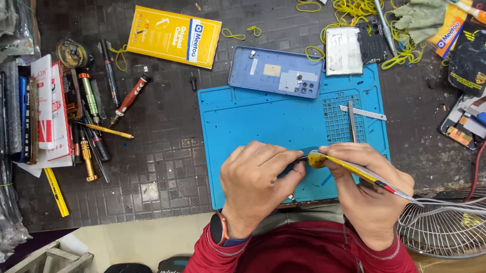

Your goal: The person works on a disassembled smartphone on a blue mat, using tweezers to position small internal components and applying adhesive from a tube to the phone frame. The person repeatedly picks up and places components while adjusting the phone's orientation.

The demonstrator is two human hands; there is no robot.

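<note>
Both hands pinch yellow-wrapped tweezers over blue mat.

I see the bench evenly and brightly lit from overhead, colours strong on the blue mat. Shadows are short and soft under my hands. Mild glare sits on the silvery plate at the far right. Focus is sharp centrally; the edges bow slightly, and the near fan grille looks softer.

Head view — steep downward, close over blue mat; single view
</note>
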